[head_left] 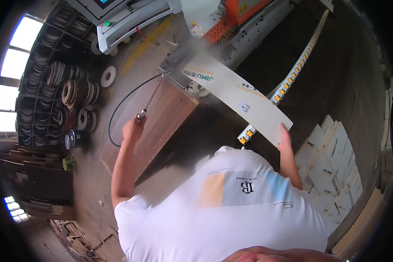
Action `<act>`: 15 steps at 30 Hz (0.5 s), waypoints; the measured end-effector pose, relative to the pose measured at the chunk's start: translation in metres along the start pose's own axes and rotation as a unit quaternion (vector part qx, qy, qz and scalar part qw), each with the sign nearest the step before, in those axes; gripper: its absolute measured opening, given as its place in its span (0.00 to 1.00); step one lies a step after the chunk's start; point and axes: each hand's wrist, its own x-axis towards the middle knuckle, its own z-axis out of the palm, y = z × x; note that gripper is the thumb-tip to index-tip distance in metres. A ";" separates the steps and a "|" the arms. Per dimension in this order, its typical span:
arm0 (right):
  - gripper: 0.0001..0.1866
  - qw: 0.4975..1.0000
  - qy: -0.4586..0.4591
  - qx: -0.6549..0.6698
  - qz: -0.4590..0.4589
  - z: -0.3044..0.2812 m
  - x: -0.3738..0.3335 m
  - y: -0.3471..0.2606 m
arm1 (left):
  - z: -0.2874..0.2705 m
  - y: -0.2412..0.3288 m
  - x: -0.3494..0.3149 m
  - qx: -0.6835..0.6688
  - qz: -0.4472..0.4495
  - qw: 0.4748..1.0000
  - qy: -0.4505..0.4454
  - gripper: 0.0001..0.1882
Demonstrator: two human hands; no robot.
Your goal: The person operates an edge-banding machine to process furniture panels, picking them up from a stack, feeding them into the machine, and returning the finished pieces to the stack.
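My left hand [133, 129] is closed around a silver air blow gun [142, 115]. Its thin straight nozzle points away toward the machine, above a brown wooden board surface [159, 124]. A dark green hose [110, 114] loops out to the left of that hand. On the other side, my right hand [284, 137] grips the near right end of a long white panel [264, 114] with printed lettering and a label. The panel slants away to the far left, its middle lying across a roller rail [288, 81]. The panel's far end lies beside the machine.
An orange and grey machine [231, 22] stands ahead, with a control console [131, 22] at its left. Stacked white panels [329, 161] rise at the right. Shelves of edge-band rolls [41, 87] line the left, with loose rolls [81, 93] on the floor and dark boards [39, 183] nearer.
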 end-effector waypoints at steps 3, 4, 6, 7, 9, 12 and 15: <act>0.28 1.000 -0.018 0.015 -0.005 0.004 -0.005 0.001 | -0.019 0.005 0.035 -0.040 0.030 0.991 0.128 0.19; 0.28 0.999 -0.028 0.020 -0.003 0.005 -0.006 0.001 | -0.022 0.003 0.053 -0.050 0.077 0.975 0.201 0.17; 0.28 0.999 -0.030 0.013 0.003 0.002 -0.008 0.003 | -0.041 0.012 0.091 -0.047 0.115 0.949 0.290 0.13; 0.29 1.000 -0.026 0.015 0.008 0.002 -0.009 0.004 | -0.050 0.017 0.110 -0.064 0.109 0.935 0.332 0.12; 0.31 1.000 -0.009 0.005 0.011 -0.009 -0.006 0.008 | -0.072 0.029 0.148 -0.136 0.093 0.910 0.380 0.11; 0.30 1.000 0.000 -0.003 0.014 -0.018 -0.011 0.013 | -0.083 0.026 0.215 -0.209 0.087 0.851 0.474 0.12; 0.23 0.999 -0.020 0.027 0.003 -0.034 -0.025 0.023 | -0.083 0.034 0.277 -0.410 0.071 0.788 0.453 0.11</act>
